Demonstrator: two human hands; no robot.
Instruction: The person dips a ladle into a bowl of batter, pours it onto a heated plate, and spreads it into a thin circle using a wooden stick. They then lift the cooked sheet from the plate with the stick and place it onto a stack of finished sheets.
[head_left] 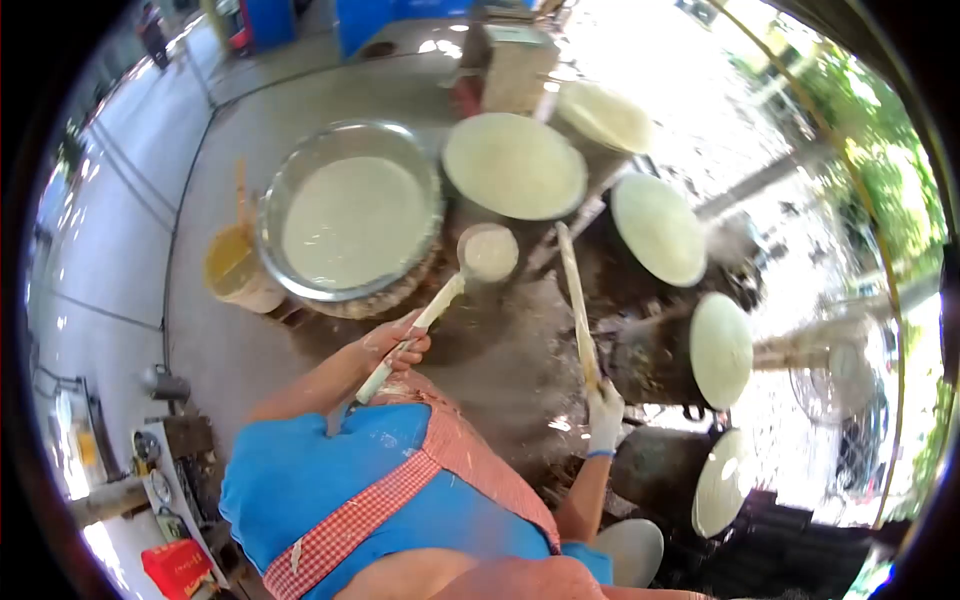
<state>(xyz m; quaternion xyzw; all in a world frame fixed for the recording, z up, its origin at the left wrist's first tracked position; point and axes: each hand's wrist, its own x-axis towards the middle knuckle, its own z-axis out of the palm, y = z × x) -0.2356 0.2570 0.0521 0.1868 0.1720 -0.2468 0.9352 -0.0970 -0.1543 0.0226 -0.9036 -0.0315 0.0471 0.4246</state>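
Note:
My left hand [397, 345] is closed around the pale handle of a ladle [490, 252], whose round bowl holds white liquid. The ladle hangs over the floor between a wide metal basin [268, 245] of white liquid and a pot with a pale round top [515, 165]. My right hand [604, 405], in a white glove, grips the lower end of a long wooden stick [577, 300]. That stick points up toward the same pot. Right beside the gloved hand stands another dark pot with a pale top [722, 350].
Several pale-topped pots curve along the right, including one upper right [660, 230] and one lower right [722, 485]. A yellowish bucket [255, 290] with a stick in it adjoins the basin. A fan [835, 375] stands beyond the pots. A red box [178, 570] is lower left.

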